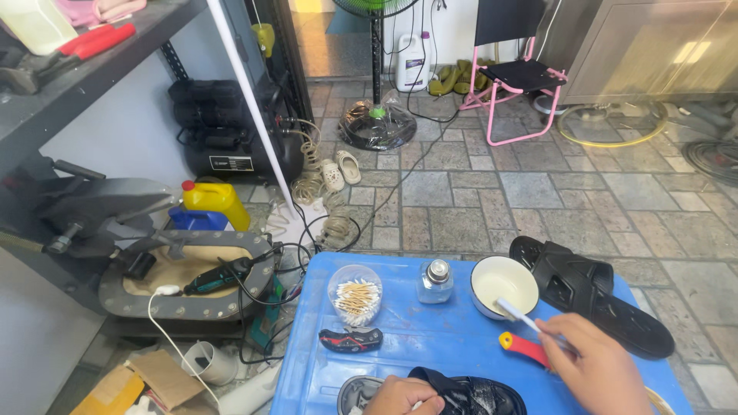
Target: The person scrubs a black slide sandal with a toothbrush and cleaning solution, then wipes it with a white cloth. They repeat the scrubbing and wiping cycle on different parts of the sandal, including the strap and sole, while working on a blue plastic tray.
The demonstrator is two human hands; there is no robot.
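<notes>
Brush handle (pixel 516 313) is what your right hand (pixel 596 369) pinches: your fingers are together on its white shaft, and the shaft runs up toward ten o'clock from your fingertips, with its far end dipped inside the white bowl (pixel 503 285) on the blue plastic table (pixel 430 338). That long axis is the relation that matters, since the bowl sits just beyond your right hand while the black shoe (pixel 465 396) lies at about eight o'clock from it, down at the near edge of the table. Your left hand (pixel 403 396) is the nearer one to the shoe, and its fingers are curled shut on the shoe's edge. A red-handled tool (pixel 524 349) lies touching the underside of your right hand, its far part hidden by your palm. At twelve o'clock from the shoe stands a small glass bottle (pixel 435 281), with a clear jar of cotton swabs (pixel 355 295) and a black and red utility knife (pixel 350 339) to its left. A black sandal (pixel 596 303) rests at the table's two o'clock corner. The brush tip is too small to make out in the bowl, and the shoe and your left hand are cut off by the bottom edge.
</notes>
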